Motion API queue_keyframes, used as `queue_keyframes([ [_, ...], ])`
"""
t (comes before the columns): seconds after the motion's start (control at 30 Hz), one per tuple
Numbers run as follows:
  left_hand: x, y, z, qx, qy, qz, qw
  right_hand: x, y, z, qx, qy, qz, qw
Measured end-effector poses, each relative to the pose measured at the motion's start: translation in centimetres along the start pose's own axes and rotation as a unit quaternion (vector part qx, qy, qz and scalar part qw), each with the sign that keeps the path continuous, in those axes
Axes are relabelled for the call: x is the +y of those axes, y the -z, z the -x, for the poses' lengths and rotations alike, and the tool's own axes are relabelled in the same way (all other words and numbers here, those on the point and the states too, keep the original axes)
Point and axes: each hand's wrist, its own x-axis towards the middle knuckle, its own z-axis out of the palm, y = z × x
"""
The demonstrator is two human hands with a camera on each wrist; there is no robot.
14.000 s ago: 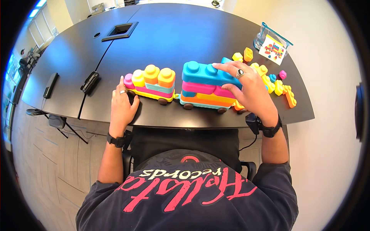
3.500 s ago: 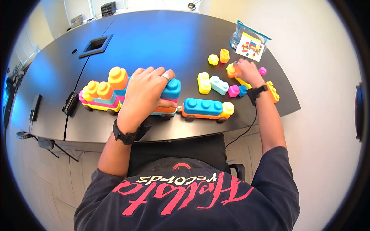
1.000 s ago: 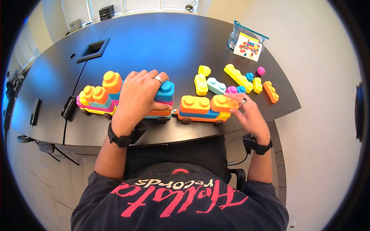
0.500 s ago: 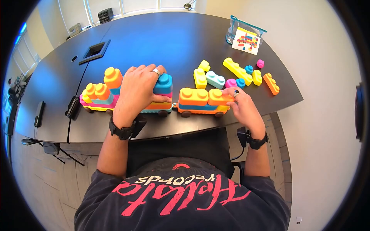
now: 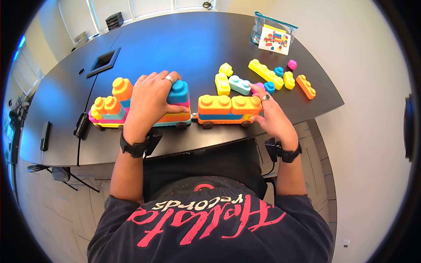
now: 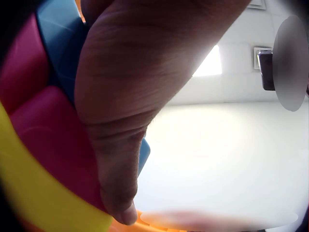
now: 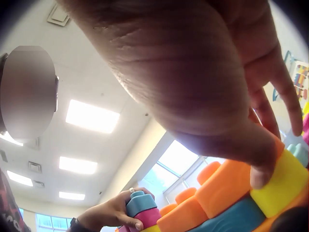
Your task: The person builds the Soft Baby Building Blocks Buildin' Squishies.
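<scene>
Black and smooth, the broad table (image 5: pixel 175 41) carries everything before me. Tallest on it is a wheeled wagon of stacked blue, pink and orange plastic blocks (image 5: pixel 179 93); my left hand (image 5: pixel 148 98) grips it, fingers over the top, thumb along the near side. Coupled to its right is a lower wagon with two orange blocks above blue (image 5: pixel 222 116). My right hand (image 5: pixel 273 115) is at that wagon's right end, fingers loosely spread, thumb touching a yellow plastic block (image 7: pixel 284 187). Well beyond stands a clear teal-trimmed pouch (image 5: pixel 277 22); leftmost is a short wagon of pink, yellow and orange blocks (image 5: pixel 108 115). Loose nearby lie a long yellow block (image 5: pixel 266 74), a slimmer orange block (image 5: pixel 305 87) and a small pink block (image 5: pixel 292 64).
</scene>
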Motion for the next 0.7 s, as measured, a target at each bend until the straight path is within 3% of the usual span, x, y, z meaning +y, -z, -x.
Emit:
queue_keyframes([
  [0.07, 0.0, 0.0, 0.0, -0.01, 0.01, 0.002, 1.0, 0.4, 0.7, 0.1, -0.005, -0.027, -0.043, 0.999],
  [0.27, 0.2, 0.2, 0.0, -0.005, 0.016, 0.007, 1.0, 1.2, 2.5, 0.4, -0.032, -0.067, 0.033, 0.997],
  [0.33, 0.3, 0.2, -0.1, -0.004, 0.014, 0.009, 1.0, 1.0, 1.7, 0.2, 0.022, 0.004, -0.009, 1.0],
  [0.47, 0.3, 0.1, -0.1, 0.003, 0.013, 0.009, 1.0, 1.2, 0.2, -0.1, 0.0, 0.076, 0.044, 0.996],
  [0.7, 0.5, 0.1, 0.0, 0.016, 0.007, -0.004, 1.0, 1.3, -0.1, -0.3, 0.007, 0.078, 0.045, 0.996],
])
